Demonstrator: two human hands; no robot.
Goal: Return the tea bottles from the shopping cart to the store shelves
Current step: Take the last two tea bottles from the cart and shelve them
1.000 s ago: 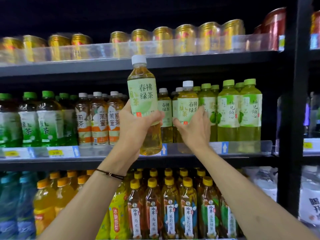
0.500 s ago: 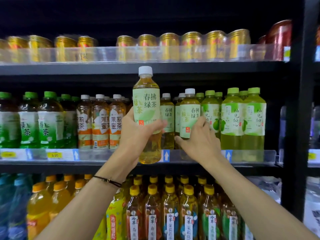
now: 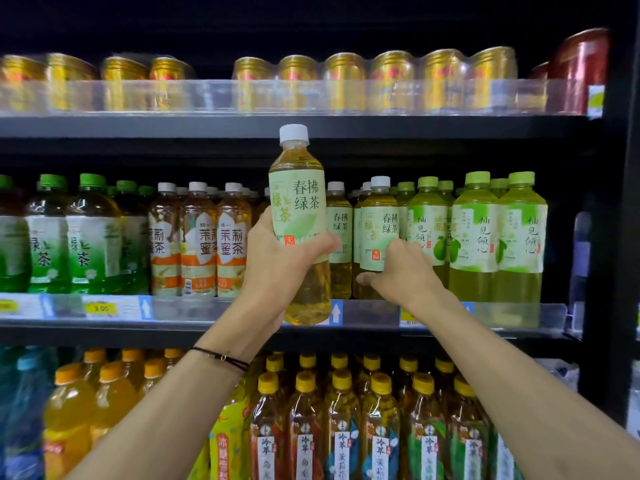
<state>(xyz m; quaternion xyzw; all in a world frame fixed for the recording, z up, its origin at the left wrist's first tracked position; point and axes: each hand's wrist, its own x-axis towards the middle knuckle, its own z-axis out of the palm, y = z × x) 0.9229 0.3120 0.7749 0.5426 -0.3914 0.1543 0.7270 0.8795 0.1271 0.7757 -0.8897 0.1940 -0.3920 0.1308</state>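
Note:
My left hand (image 3: 277, 268) grips a green tea bottle (image 3: 300, 209) with a white cap and pale green label, holding it upright in front of the middle shelf (image 3: 242, 329). To its right, my right hand (image 3: 403, 271) wraps its fingers around a matching white-capped tea bottle (image 3: 379, 223) standing at the front of the shelf row. Another bottle of the same kind (image 3: 339, 237) stands between the two, further back on the shelf.
Green-capped bottles (image 3: 498, 233) stand right of the row, orange-labelled tea bottles (image 3: 214, 240) left of it. Gold cans (image 3: 346, 77) line the top shelf, yellow-capped bottles (image 3: 343, 420) the lower one. A black upright post (image 3: 609, 237) bounds the shelves on the right.
The view has drifted slightly. My left hand keeps the bottle upright at about the same place. My right hand stays on the shelf bottle, its fingers shifted a little lower on the label.

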